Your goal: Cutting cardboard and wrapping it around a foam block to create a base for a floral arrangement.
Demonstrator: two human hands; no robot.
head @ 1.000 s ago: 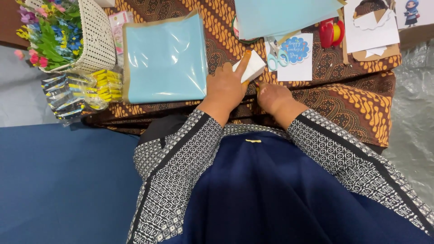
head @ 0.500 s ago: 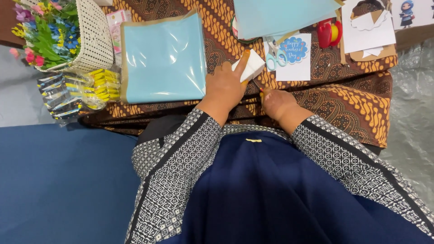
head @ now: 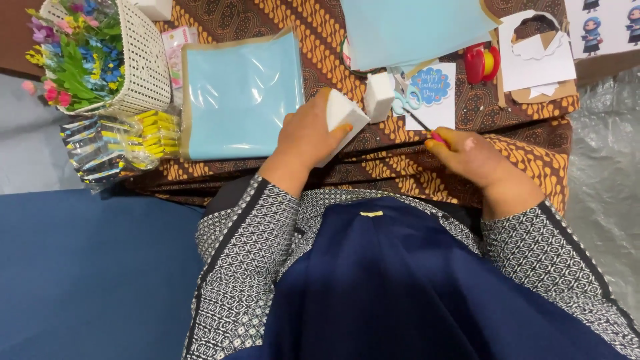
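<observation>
Sitting top left on the tabletop (head: 280, 20), covered w/ brown-orange batik cloth: white woven basket (head: 143, 63) holding artificial flowers (head: 70, 57), mixed pink, blue, yellow. Just below basket, clear plastic bag (head: 110, 143) w/ yellow-capped tubes inside, partly hanging off the edge. Beside it, light blue paper pack (head: 240, 93) in clear wrap, lying flat.

Left hand (head: 307, 137) closed around a white foam block (head: 340, 120), thumb on its near face, fingers wrapped behind; block tilted, held just above the tabletop edge, centre of view. Second white block (head: 379, 95) stands on the cloth just right of it, not touching.

Right hand (head: 473, 157) curled shut on a thin tool w/ red handle (head: 437, 137), dark tip pointing up-left toward a white card w/ blue sticker (head: 430, 87). Tool type: can't tell for sure.

Nearby: light blue scissors (head: 401, 101) on the card's left edge, red tape dispenser (head: 483, 63), white cut-out paper on brown card (head: 537, 57), large light blue sheet (head: 417, 27) at top.
</observation>
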